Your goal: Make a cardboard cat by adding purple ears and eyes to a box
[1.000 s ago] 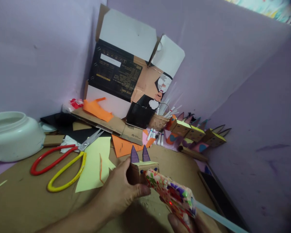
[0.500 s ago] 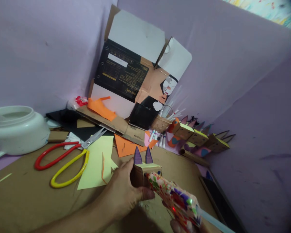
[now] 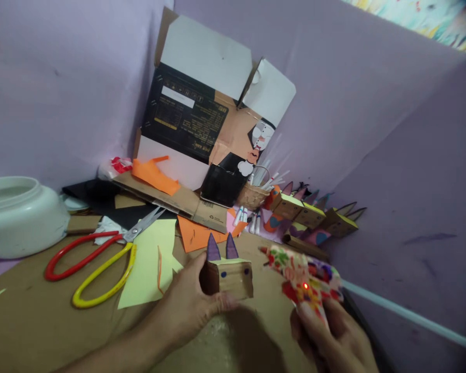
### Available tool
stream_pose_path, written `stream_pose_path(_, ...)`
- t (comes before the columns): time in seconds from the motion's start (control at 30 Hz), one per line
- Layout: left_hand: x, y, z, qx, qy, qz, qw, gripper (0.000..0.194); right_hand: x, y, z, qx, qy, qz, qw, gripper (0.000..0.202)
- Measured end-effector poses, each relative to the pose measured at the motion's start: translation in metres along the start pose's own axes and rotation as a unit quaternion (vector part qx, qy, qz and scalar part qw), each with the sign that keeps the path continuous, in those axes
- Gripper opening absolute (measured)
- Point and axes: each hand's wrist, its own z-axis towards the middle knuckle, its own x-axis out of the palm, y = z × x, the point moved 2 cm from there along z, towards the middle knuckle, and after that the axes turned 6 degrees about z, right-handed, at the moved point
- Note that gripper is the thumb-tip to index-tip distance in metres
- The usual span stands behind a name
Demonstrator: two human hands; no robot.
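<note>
My left hand (image 3: 194, 295) grips a small cardboard box animal (image 3: 236, 282) by its left side, thumb along the lower front edge. Two purple pointed ears (image 3: 213, 248) rise from its yellow top, and two dark blue dots mark its front. In my right hand (image 3: 334, 336) is a flower-patterned hot glue gun (image 3: 303, 269), fingers wrapped round its handle. A red light glows on its side, and a long pale glue stick (image 3: 407, 316) sticks out of its back. The nozzle points left, apart from the box.
Red-and-yellow scissors (image 3: 101, 259) lie open on the left, partly over yellow paper (image 3: 149, 264). A white pot (image 3: 23, 217) stands at far left. Behind are an unfolded printed carton (image 3: 186, 114), orange paper (image 3: 198, 235), markers (image 3: 241, 215), a basket (image 3: 252, 197) and similar eared box figures (image 3: 291, 206).
My right hand has drawn the glue gun back to the right, away from the box animal, uncovering its front. My left hand still holds the box. The view has shifted slightly.
</note>
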Motion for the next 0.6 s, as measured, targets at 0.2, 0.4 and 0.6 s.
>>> stream_pose_path(0.2,-0.001,0.0,-0.001,0.003,0.035,-0.061,0.998,0.055,0.019,-0.013,0.078,0.105,0.075,0.063,0.99,0.038)
stream_pose_path(0.4,-0.004,-0.002,0.0,-0.005,0.043,-0.054,0.998,0.052,0.058,-0.038,0.107,0.111,0.113,-0.006,0.987,0.04)
stream_pose_path(0.6,-0.006,0.001,0.002,-0.018,0.034,-0.008,0.999,0.057,0.057,-0.031,0.104,-0.011,0.11,-0.144,0.983,0.036)
